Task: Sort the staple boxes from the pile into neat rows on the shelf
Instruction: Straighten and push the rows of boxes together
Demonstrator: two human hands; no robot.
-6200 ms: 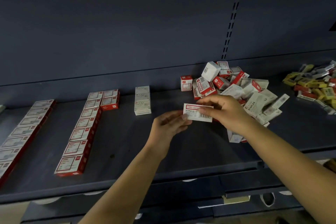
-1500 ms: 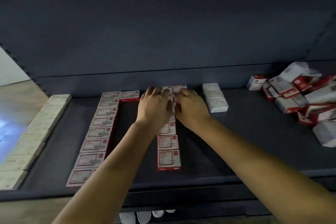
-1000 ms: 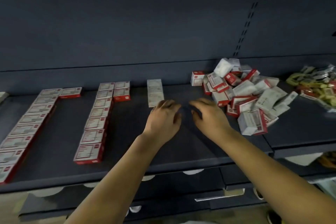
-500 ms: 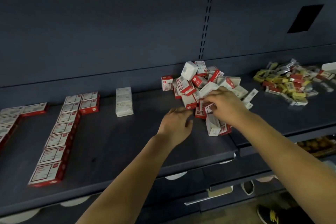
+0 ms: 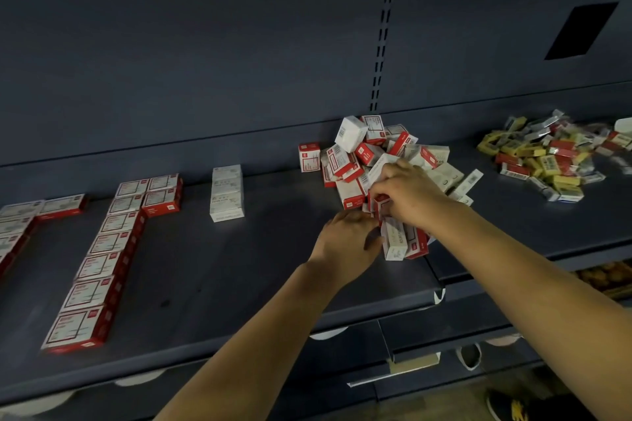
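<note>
- Both hands have come off the red-and-white rows at the left half of the dark grey metal shelf [image 5: 212, 277] and now work at the heap on its right half; I judge one placement finished and the next pick beginning.
- The left hand [image 5: 345, 243] sits at the heap's near-left foot, fingers loosely curled toward the boxes; whether it grips anything I cannot tell, because its fingertips are hidden against the cardboard.
- Just beyond it, the right hand [image 5: 407, 195] has dug in from above, fingers curled round a small red-and-white cardboard staple box [image 5: 381, 203] at the heap's near side.
- The loose pile of red-and-white staple boxes [image 5: 372, 161] lies under and behind both hands, reaching to the shelf's back edge, still large, so much sorting remains.
- To the left, well apart from the hands, a long row of flat red-and-white boxes [image 5: 102, 256] runs from the front edge to the back, and a short row of plain white boxes [image 5: 227, 193] stands near the back edge.
- Far right, near the back edge, lies a separate heap of yellow and red packets [image 5: 547, 157], untouched.
</note>
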